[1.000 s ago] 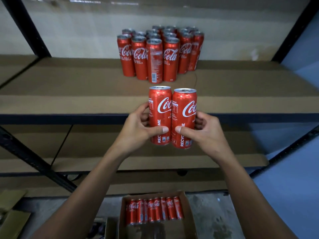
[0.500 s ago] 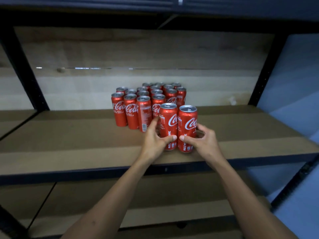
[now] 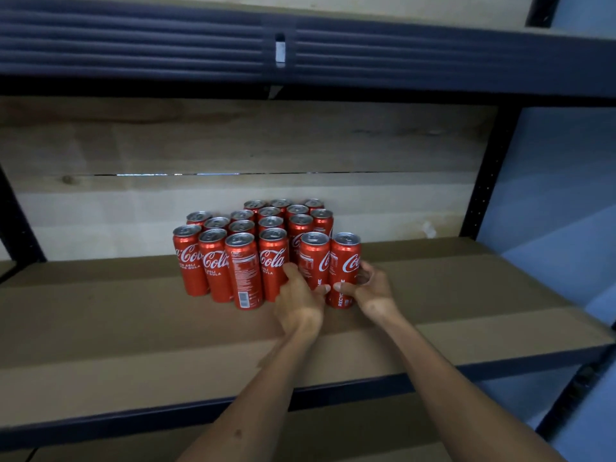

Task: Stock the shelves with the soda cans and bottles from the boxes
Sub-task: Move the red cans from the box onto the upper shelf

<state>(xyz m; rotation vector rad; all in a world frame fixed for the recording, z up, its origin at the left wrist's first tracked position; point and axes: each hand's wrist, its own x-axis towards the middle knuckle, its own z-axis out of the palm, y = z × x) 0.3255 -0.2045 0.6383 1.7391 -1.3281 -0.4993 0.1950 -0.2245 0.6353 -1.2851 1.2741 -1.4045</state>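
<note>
Two tall red cola cans stand side by side on the brown shelf board (image 3: 133, 328). My left hand (image 3: 300, 303) grips the left can (image 3: 315, 258) and my right hand (image 3: 370, 290) grips the right can (image 3: 346, 261); my thumbs nearly meet in front of them. Both cans sit at the right front of a cluster of several identical red cans (image 3: 243, 258), touching or almost touching it. The bottoms of both held cans look level with the board.
A dark metal beam (image 3: 300, 45) of the shelf above hangs overhead. Black uprights (image 3: 483, 181) frame the bay, and a pale wooden back panel (image 3: 233, 145) closes it. Bare board lies left and right of the cans. A blue wall (image 3: 560, 195) is at right.
Both hands have carried the two cans from below the shelf edge up onto the board and pushed them back against the right front of the cluster. The box on the floor has left view.
</note>
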